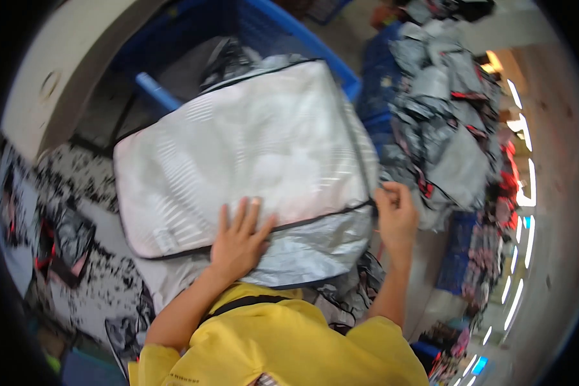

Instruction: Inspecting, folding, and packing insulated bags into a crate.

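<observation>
A large boxy cover (257,148) of whitish, striped material lies in front of me, with black piping along its edges. Its near side (315,248) is crinkled silver sheeting that hangs toward my body. My left hand (239,241) rests flat on the near edge, fingers spread across the piping. At the right near corner, my right hand (397,209) is closed in a pinch beside the black piping. Whatever sits between those fingertips is too small and blurred to make out.
Behind the cover stands a blue plastic crate (289,38) with dark and silver material inside. A heap of silver and black pieces with red trim (450,122) rises on the right. Black scraps (96,283) litter the pale surface at left, near a pale curved machine body (64,71).
</observation>
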`<move>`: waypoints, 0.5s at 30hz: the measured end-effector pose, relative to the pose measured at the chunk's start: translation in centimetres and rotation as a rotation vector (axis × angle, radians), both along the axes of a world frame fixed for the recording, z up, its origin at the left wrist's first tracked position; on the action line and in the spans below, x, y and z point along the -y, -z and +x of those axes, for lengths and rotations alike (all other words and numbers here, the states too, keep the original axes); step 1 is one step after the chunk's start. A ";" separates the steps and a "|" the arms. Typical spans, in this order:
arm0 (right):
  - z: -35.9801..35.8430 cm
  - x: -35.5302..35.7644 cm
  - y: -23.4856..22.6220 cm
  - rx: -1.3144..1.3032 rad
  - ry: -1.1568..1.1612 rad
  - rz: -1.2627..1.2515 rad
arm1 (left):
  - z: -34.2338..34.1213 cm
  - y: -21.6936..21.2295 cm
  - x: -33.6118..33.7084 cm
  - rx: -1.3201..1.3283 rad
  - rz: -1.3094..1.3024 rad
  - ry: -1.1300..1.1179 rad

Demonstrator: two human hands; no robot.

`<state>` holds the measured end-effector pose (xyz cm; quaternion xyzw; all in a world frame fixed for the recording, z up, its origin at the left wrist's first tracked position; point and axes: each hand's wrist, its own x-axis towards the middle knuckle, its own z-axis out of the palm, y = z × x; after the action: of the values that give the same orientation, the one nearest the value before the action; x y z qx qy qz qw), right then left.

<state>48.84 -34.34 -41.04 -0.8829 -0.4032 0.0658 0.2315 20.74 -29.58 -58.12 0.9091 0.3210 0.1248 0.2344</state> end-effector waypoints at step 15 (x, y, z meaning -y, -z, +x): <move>-10.4 -8.6 2.0 -0.038 -0.655 -0.141 | -13.9 -1.9 5.5 0.457 -0.335 -0.663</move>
<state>38.45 -25.72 -43.06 -0.7188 -0.6556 0.1809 0.1440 6.89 -35.06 -56.22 0.6553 0.5513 0.3374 0.3909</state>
